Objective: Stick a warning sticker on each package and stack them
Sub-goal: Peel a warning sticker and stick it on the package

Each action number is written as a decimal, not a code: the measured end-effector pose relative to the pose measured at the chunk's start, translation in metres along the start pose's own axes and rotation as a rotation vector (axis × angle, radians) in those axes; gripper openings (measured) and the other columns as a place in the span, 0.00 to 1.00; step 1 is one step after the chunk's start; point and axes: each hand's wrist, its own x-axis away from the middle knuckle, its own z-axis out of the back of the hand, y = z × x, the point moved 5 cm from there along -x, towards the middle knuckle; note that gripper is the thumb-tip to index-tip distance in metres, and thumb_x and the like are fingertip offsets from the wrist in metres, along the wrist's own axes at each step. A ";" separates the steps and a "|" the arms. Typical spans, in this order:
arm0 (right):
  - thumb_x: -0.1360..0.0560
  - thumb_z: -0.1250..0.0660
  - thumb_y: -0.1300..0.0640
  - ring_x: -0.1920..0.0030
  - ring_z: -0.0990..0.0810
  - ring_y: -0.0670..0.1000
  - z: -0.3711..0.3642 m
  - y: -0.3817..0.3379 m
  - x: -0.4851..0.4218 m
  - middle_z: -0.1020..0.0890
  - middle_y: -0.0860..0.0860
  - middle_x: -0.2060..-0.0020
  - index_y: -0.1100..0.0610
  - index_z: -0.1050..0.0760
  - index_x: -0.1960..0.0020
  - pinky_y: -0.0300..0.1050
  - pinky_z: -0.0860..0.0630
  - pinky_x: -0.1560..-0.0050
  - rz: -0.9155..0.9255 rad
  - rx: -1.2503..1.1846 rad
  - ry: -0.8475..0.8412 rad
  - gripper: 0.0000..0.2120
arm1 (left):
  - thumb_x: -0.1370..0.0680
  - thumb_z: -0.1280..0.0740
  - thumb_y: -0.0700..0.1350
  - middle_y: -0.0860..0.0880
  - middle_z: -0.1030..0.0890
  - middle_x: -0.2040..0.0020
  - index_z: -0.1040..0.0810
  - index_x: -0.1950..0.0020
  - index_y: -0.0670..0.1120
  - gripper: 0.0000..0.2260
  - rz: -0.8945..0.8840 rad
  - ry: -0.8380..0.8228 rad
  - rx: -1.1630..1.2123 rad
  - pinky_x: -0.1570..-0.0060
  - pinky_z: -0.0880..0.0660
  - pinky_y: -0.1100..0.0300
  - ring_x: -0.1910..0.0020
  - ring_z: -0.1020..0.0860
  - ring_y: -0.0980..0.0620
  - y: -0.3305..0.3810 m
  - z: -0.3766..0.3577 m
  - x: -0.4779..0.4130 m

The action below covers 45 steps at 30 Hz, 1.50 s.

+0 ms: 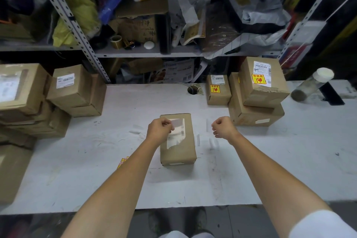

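Package (178, 141): brown cardboard box, long and narrow, lying flat at centre of frame on white table (270, 160); top face bears white shipping label, partly glossy, lower edge ragged. Left hand (159, 129) over box's left edge, fingers pinched on small white slip. Right hand (224, 127) just right of box, fingers curled shut, empty as far as visible. Stickered boxes (258, 91), yellow-red warning labels, stacked upper right. Unstickered boxes (75, 89) piled at left. Sticker sheet (122, 161) edge shows beside left forearm.
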 end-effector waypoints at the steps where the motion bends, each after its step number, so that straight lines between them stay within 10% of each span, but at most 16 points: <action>1: 0.22 0.39 0.65 0.62 0.18 0.56 0.001 0.003 -0.001 0.19 0.59 0.57 0.66 0.21 0.54 0.54 0.16 0.54 -0.007 0.006 0.000 0.08 | 0.24 0.34 0.37 0.48 0.16 0.55 0.19 0.55 0.48 0.07 -0.001 0.001 0.006 0.52 0.20 0.54 0.55 0.18 0.49 0.000 0.000 0.000; 8: 0.23 0.30 0.60 0.63 0.15 0.56 -0.006 0.012 -0.005 0.17 0.58 0.61 0.63 0.25 0.62 0.53 0.16 0.55 -0.033 0.066 0.037 0.11 | 0.23 0.37 0.35 0.52 0.18 0.51 0.16 0.51 0.46 0.11 -0.002 -0.008 -0.004 0.47 0.22 0.55 0.53 0.21 0.53 0.000 0.000 -0.003; 15: 0.23 0.39 0.66 0.54 0.16 0.58 -0.021 0.011 -0.004 0.17 0.59 0.53 0.62 0.22 0.44 0.56 0.18 0.48 -0.041 0.111 -0.016 0.10 | 0.22 0.35 0.43 0.51 0.16 0.54 0.16 0.55 0.48 0.08 0.058 0.001 0.069 0.45 0.20 0.52 0.54 0.17 0.53 -0.006 0.006 -0.006; 21: 0.22 0.32 0.52 0.53 0.18 0.56 -0.058 -0.010 0.010 0.20 0.57 0.46 0.61 0.25 0.37 0.52 0.18 0.52 -0.002 0.047 -0.153 0.18 | 0.24 0.31 0.34 0.48 0.23 0.47 0.26 0.36 0.51 0.20 0.013 -0.021 0.024 0.62 0.23 0.63 0.49 0.21 0.50 -0.004 0.013 -0.001; 28: 0.22 0.34 0.56 0.44 0.21 0.56 -0.087 -0.018 0.019 0.20 0.55 0.41 0.58 0.32 0.28 0.50 0.22 0.44 0.056 0.211 -0.223 0.23 | 0.24 0.31 0.33 0.50 0.20 0.54 0.21 0.43 0.45 0.13 0.052 -0.019 0.075 0.45 0.21 0.55 0.49 0.20 0.49 -0.016 0.024 -0.004; 36: 0.22 0.33 0.57 0.48 0.22 0.54 -0.087 -0.015 0.019 0.19 0.55 0.43 0.57 0.32 0.28 0.54 0.22 0.41 0.039 0.176 -0.207 0.23 | 0.21 0.33 0.36 0.47 0.20 0.49 0.18 0.52 0.48 0.08 0.024 -0.034 0.163 0.53 0.24 0.56 0.51 0.23 0.48 -0.022 0.038 0.000; 45: 0.22 0.32 0.56 0.44 0.21 0.56 -0.086 -0.012 0.023 0.20 0.55 0.42 0.57 0.32 0.28 0.55 0.22 0.40 0.034 0.125 -0.204 0.24 | 0.19 0.36 0.38 0.46 0.19 0.42 0.21 0.36 0.48 0.13 0.028 -0.138 0.084 0.46 0.25 0.60 0.45 0.23 0.50 -0.027 0.033 0.007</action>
